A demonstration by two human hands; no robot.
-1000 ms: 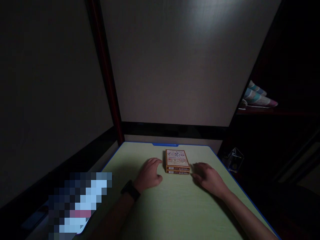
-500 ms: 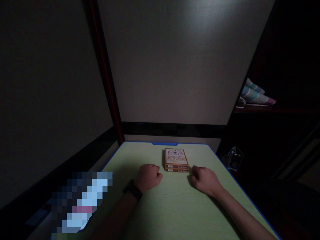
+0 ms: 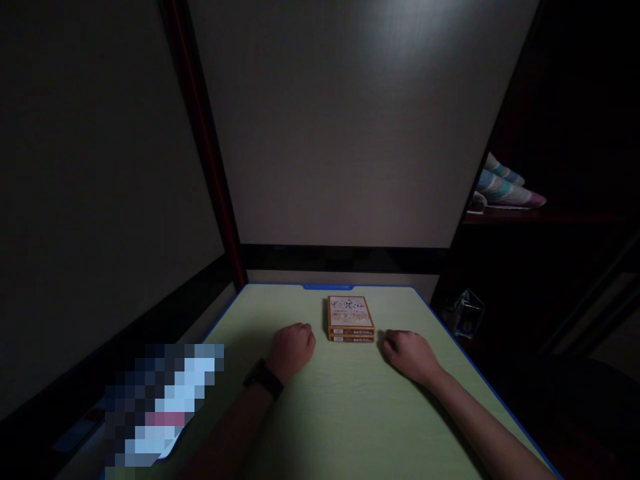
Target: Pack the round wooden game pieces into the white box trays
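At lower centre, our left hand [image 3: 293, 351] and right hand [image 3: 410, 357] have curled from open into fists, leaving the two stacked lettered boxes [image 3: 351, 319] untouched.

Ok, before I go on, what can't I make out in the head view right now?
All in the head view:
- Left hand: palm and fingertips, hidden by the back of the fist.
- Right hand: palm, hidden by the back of the hand.
- Two stacked boxes: fine print too small and blurred; insides hidden by the closed tops.
- Lower left: whatever lies under the pixel blocks.
- Table: near edge, cut off by the picture's bottom.
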